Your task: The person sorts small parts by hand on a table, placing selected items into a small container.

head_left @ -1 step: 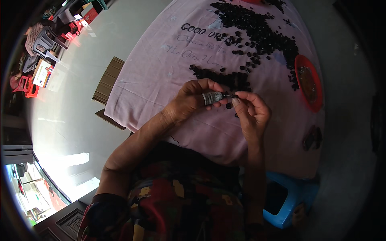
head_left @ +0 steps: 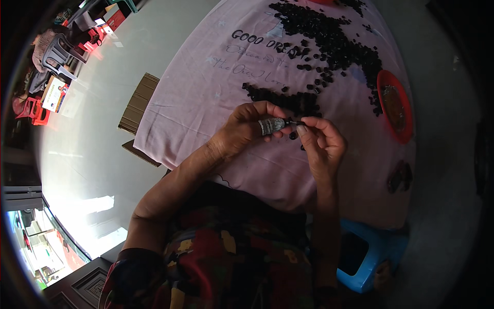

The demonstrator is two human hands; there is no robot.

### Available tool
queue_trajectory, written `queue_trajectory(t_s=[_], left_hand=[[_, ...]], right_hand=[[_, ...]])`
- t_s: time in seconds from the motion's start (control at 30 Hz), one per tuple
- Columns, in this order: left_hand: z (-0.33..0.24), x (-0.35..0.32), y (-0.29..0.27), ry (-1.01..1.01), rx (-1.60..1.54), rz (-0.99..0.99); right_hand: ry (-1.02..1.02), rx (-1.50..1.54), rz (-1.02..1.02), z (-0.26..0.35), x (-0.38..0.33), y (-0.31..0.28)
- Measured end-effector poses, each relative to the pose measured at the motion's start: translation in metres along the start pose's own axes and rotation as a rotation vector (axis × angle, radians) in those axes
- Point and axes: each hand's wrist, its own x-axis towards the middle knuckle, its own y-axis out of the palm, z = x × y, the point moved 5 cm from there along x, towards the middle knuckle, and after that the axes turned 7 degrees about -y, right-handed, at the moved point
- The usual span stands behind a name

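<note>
Close together over the near part of the pink-covered table, my two hands meet at a small black part. My left hand (head_left: 242,129) pinches one end, and a grey-white wrap (head_left: 271,126) covers what looks like its thumb. A thin metallic piece (head_left: 292,122), perhaps a screw or spring, shows between the fingertips of both hands. My right hand (head_left: 327,144) grips a small black piece (head_left: 300,123) at its other end with thumb and forefinger. Just beyond the hands lies a small heap of black pieces (head_left: 288,100). The exact kind of part is too small to tell.
A large spread of black pieces (head_left: 329,41) covers the far right of the pink cloth (head_left: 190,98). A red dish (head_left: 409,135) with small metallic bits stands at the right edge. Cardboard (head_left: 138,103) sits left of the table, a blue stool (head_left: 363,280) at lower right.
</note>
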Motion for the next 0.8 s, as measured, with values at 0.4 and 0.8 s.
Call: queue_trajectory(t_s=[0.4, 0.8], left_hand=[[0.005, 0.000, 0.013, 0.057, 0.063, -0.027], [-0.002, -0.002, 0.012, 0.222, 0.267, -0.040]], right_hand=[[0.003, 0.041, 0.018, -0.001, -0.003, 0.007], [-0.004, 0.049, 0.006, -0.002, -0.003, 0.006]])
